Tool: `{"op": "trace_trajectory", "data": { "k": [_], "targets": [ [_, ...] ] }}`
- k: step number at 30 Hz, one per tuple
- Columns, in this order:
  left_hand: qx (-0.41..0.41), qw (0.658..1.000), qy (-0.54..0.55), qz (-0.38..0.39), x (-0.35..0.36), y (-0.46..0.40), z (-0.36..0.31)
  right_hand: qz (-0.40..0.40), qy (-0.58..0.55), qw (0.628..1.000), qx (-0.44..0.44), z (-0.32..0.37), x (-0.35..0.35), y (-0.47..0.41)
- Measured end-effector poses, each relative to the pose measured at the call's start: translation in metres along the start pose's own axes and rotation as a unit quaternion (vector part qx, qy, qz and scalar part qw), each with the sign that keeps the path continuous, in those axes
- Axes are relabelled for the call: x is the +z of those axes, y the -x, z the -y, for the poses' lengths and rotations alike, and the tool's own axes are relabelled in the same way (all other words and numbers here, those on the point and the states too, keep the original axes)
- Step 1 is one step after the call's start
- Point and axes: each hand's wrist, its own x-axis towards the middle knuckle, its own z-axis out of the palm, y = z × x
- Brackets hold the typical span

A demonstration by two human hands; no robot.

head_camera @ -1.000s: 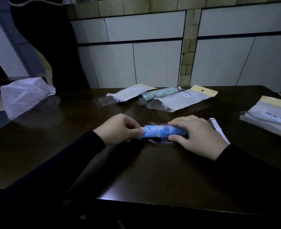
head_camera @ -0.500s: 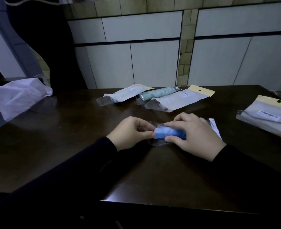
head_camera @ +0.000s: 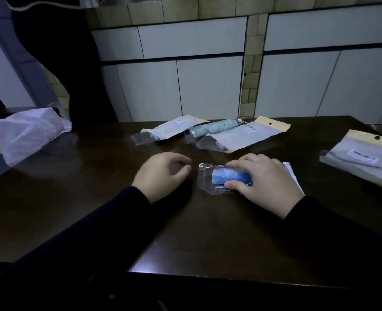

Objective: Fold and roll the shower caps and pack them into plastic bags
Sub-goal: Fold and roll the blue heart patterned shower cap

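Note:
A rolled blue shower cap [head_camera: 225, 176] lies inside a clear plastic bag [head_camera: 204, 177] on the dark table [head_camera: 185, 232]. My right hand [head_camera: 266, 182] rests over the bag and grips it with the roll inside, thumb in front, fingers behind. My left hand [head_camera: 161, 175] hovers just left of the bag's open end, fingers curled and apart, holding nothing. The bag's right part is hidden under my right hand.
Three packed bags lie at the back: a white one [head_camera: 170, 131], a green rolled cap [head_camera: 212, 129], another white one with a yellow header [head_camera: 246, 136]. A stack of empty bags [head_camera: 363, 157] sits at far right, a crumpled white bag [head_camera: 28, 133] at far left.
My left hand pushed the blue roll rightward into the clear bag, then let go and drew back to the left. My right hand kept hold of the bag.

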Motion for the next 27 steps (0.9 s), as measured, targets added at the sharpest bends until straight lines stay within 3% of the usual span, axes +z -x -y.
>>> {"op": "trace_trajectory", "data": {
  "k": [2, 4, 10, 13, 23, 27],
  "targets": [
    [-0.008, 0.992, -0.125, -0.013, 0.005, 0.004, 0.01, -0.013, 0.032, 0.999, 0.014, -0.004, 0.0, -0.003],
    [-0.064, 0.985, -0.155, 0.033, 0.01, 0.007, 0.014, -0.009, 0.043, 0.998, 0.036, -0.011, -0.002, -0.009],
    [-0.097, 0.978, -0.171, 0.064, 0.016, 0.008, 0.015, 0.102, 0.026, 0.994, 0.038, -0.03, -0.012, -0.034],
    [-0.097, 0.98, -0.166, 0.058, 0.017, 0.008, 0.017, 0.12, -0.009, 0.992, 0.032, -0.042, -0.014, -0.047],
    [-0.085, 0.98, -0.173, 0.053, 0.019, 0.008, 0.019, 0.121, -0.045, 0.992, 0.017, -0.06, -0.006, -0.082],
    [-0.083, 0.982, -0.166, 0.042, 0.019, 0.008, 0.019, 0.084, -0.039, 0.996, 0.0, -0.059, -0.006, -0.08]
  ]
}}
